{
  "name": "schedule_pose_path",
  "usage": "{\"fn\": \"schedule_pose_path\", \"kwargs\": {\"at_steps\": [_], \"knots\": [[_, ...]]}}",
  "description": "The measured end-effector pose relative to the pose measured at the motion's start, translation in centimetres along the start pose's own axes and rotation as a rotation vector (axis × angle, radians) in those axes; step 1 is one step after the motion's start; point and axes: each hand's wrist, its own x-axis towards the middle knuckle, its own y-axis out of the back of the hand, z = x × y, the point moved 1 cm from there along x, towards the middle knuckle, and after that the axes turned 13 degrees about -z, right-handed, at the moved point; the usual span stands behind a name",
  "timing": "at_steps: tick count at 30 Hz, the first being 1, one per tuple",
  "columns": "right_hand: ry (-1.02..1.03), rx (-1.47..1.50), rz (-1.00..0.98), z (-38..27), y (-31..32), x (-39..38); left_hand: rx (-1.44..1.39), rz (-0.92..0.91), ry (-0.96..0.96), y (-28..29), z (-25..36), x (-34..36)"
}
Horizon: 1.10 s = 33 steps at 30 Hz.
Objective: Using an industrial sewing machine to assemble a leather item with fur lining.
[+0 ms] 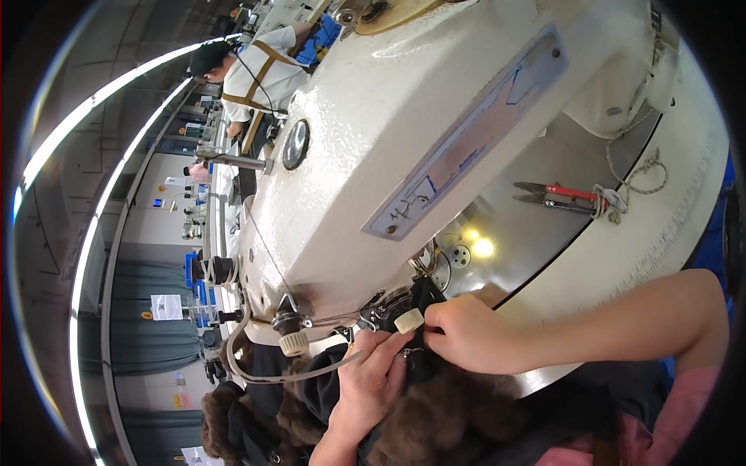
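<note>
A large white sewing machine (326, 179) fills the middle of the view, tipped diagonally. At its needle end, my left hand (371, 384) reaches in with closed fingers, their tips beside a cream knob (409, 321). Facing it, my right hand (482, 334) pinches close to a black part by the needle area; whatever is between the fingertips is too small or hidden to name. The two hands nearly meet. Beneath them bunches a black garment (423, 369) with brown fur trim (443, 423).
Red-handled thread snips (563, 194) lie on the metal machine bed, cord tied to their end. A second cream knob (294, 343) and a pale hose (299, 379) flank my left hand. Another person (260, 74) in a white top works at the far upper left.
</note>
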Motion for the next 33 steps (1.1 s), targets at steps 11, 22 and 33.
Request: {"fn": "schedule_pose_path", "kwargs": {"at_steps": [11,22,33], "knots": [[0.733,-1.288,0.418,0.1,1.1,0.3,0.049,-0.024,-0.228,-0.6,-0.8,0.5],[0.675,-1.245,0.143,0.3,2.1,0.2,-0.044,0.020,-0.092,-1.4,-0.9,0.2],[0.879,-1.767,0.079,-0.1,3.2,-1.2,-0.114,0.075,-0.052,-1.9,-0.8,0.5]]}}
